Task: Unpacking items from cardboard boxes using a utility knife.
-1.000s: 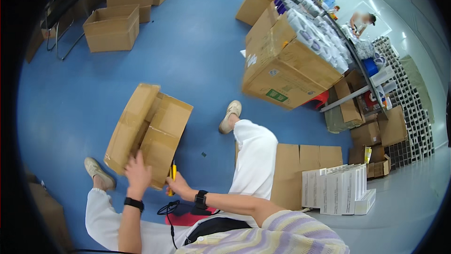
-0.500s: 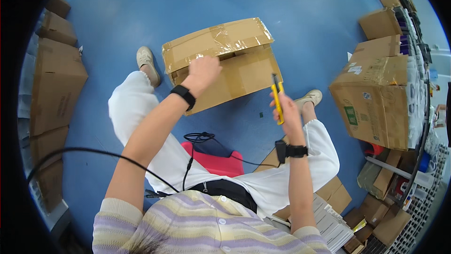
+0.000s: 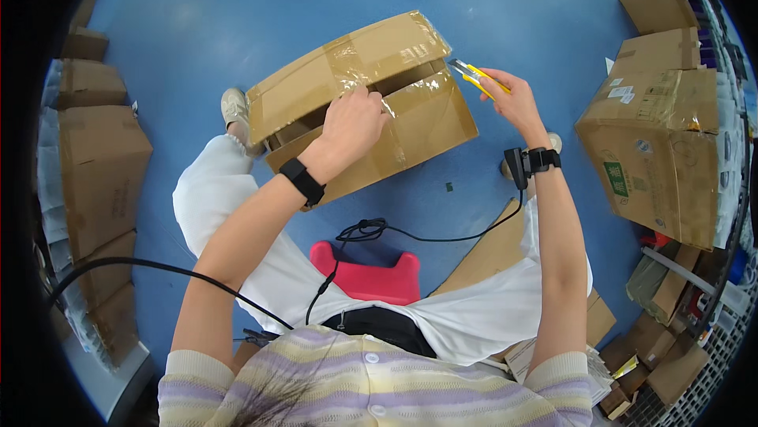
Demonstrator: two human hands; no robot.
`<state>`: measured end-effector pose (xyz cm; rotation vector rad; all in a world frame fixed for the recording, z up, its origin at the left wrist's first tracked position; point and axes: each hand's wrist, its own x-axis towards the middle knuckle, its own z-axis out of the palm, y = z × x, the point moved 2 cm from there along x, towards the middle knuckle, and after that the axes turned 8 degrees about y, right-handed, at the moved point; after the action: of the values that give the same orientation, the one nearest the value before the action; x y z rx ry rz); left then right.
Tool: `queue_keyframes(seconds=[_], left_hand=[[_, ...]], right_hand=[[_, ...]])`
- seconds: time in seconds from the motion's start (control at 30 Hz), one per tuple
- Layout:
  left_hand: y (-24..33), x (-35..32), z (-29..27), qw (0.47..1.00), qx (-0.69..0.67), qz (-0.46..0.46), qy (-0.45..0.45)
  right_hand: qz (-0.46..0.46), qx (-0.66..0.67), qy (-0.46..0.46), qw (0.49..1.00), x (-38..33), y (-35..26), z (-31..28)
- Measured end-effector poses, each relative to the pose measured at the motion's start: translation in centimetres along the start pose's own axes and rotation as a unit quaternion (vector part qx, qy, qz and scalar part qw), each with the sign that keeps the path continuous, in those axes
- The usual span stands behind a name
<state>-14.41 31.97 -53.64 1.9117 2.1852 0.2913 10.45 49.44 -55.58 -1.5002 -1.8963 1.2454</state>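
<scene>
Where the blue floor [image 3: 189, 32] spreads between the feet, we see a brown carton [image 3: 430, 131] lying at a slant, its long upper flap [image 3: 296, 83] raised a little so that a dark gap runs along its length. Shiny tape [image 3: 346, 60] crosses the flap and glints again at its right end. We find the left hand [image 3: 355, 123] bent over the gap near the middle, fingers curled and knuckles up; because the fingertips are hidden, we cannot tell whether it pinches the cardboard or merely presses on it. Just beyond the carton's right end, we see the right hand [image 3: 512, 99] closed around a yellow cutter [image 3: 482, 79], its grey tip pointing to the flap's corner and very near it. From the black device [image 3: 515, 166] at the right wrist, we follow a black cable [image 3: 426, 238] to a loop above a pink stool [image 3: 367, 277]. Well to the right we notice a big printed box [image 3: 639, 150].
</scene>
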Motion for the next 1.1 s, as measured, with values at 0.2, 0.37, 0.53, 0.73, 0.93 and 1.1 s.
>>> queue_keyframes(seconds=[0.2,0.37,0.53,0.73,0.93,1.1], left_hand=[[1.0,0.0,-1.3,0.998,-0.052,0.014,0.024],[1.1,-0.8,-1.6,0.996,-0.075,0.029,0.033],[1.4,-1.1,-2.3,0.997,-0.069,0.008,0.022],[1.2,-0.7,-1.4,0.995,-0.057,0.049,0.058],[1.5,-1.0,-1.1,0.993,-0.058,0.066,0.079],[1.9,-1.2,-1.8,0.996,-0.058,0.046,0.055]], right_hand=[[0.009,0.03,-0.086,0.996,2.0,1.5,0.3],[0.057,0.037,-0.145,0.987,1.7,1.1,-0.6],[0.035,-0.049,-0.186,0.981,-2.8,3.2,-4.6],[0.008,0.008,-0.084,0.996,-4.1,2.4,-5.2],[-0.037,-0.015,-0.086,0.996,1.1,1.3,-1.7],[-0.023,0.041,-0.132,0.99,2.8,2.0,-0.3]])
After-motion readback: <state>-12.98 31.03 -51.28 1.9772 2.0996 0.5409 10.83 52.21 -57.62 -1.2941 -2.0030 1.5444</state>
